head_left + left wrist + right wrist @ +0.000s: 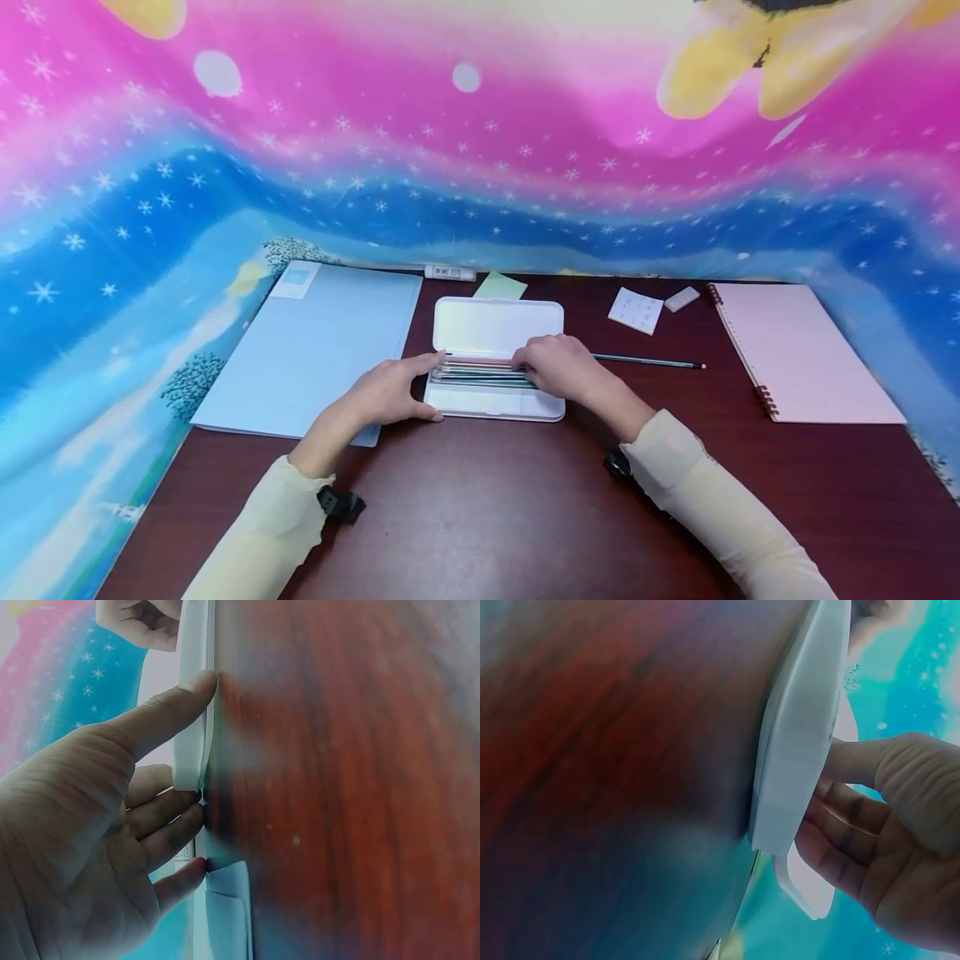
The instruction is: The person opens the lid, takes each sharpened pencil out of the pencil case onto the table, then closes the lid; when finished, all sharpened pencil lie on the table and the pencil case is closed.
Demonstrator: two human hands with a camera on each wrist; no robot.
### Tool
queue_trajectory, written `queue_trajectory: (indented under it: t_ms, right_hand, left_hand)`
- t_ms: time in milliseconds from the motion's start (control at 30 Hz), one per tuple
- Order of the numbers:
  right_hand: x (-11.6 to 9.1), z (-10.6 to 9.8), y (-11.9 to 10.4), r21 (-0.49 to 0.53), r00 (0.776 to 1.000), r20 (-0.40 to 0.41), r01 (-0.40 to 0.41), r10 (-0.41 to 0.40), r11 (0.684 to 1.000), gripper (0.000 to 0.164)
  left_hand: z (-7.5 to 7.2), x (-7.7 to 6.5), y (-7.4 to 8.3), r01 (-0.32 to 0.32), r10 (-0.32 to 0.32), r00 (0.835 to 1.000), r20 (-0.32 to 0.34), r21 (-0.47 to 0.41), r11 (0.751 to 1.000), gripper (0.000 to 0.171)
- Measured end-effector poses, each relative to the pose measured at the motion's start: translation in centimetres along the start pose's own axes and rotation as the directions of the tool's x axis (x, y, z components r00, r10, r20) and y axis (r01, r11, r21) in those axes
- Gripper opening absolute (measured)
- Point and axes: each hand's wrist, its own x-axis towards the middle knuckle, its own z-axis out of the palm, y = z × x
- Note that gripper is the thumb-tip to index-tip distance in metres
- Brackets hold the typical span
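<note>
An opened white pencil case (468, 402) lies on the table, its lid (480, 321) tilted back on the far side. Several pencils (483, 377) lie lengthwise inside. My left hand (390, 393) holds the case's left end, thumb at the front edge and the other fingers around the end, as the left wrist view shows. From above, my right hand (561, 367) reaches into the right end, its curled fingers pinching at the pencils. In the right wrist view the case wall (799, 735) hides those fingertips. Another pencil (652, 361) lies on the table just right of the case.
A light blue folder (337, 333) lies at left, a pink spiral notebook (810, 358) at right. Along the back are a white tube (450, 273), a green paper (501, 286), a printed white card (636, 311) and an eraser (682, 299). A patterned cloth (480, 167) hangs behind the table.
</note>
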Motion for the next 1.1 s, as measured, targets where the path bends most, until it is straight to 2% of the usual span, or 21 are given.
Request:
queue_trajectory:
  t_ms: [167, 333, 433, 733, 933, 1100]
  right_hand:
    - [-0.1, 0.1, 0.3, 0.021, 1.0, -0.007, 0.005, -0.005, 1.0, 0.024]
    - [-0.8, 0.0, 1.3, 0.137, 1.0, -0.02, -0.016, 0.019, 0.99, 0.023]
    - [-1.0, 0.0, 1.8, 0.165, 0.999, -0.018, -0.025, 0.028, 0.986, 0.019]
    - [-1.2, -0.2, 1.3, 0.1, 0.998, 0.044, 0.032, -0.037, 0.994, 0.02]
    - [-0.6, 0.1, 0.7, 0.034, 0.997, 0.027, 0.07, -0.071, 0.997, 0.015]
    - [-0.3, 0.4, 0.7, 0.047, 0.997, 0.015, 0.079, -0.08, 0.996, 0.01]
  left_hand:
    - [0.0, -0.1, 0.0, -0.007, 0.007, 1.0, -0.001, 0.003, 1.0, 0.095]
    - [0.0, -0.1, 0.1, -0.012, 0.012, 1.0, 0.005, 0.002, 1.0, 0.095]
    - [0.0, -0.1, 0.0, -0.014, 0.014, 1.0, 0.003, -0.001, 1.0, 0.095]
    - [0.0, 0.0, 0.0, -0.01, 0.01, 1.0, 0.004, 0.006, 1.0, 0.095]
    - [-0.1, 0.0, -0.1, -0.008, 0.008, 1.0, -0.002, 0.006, 1.0, 0.095]
    - [0.0, 0.0, 0.0, -0.01, 0.01, 1.0, 0.002, 0.008, 1.0, 0.095]
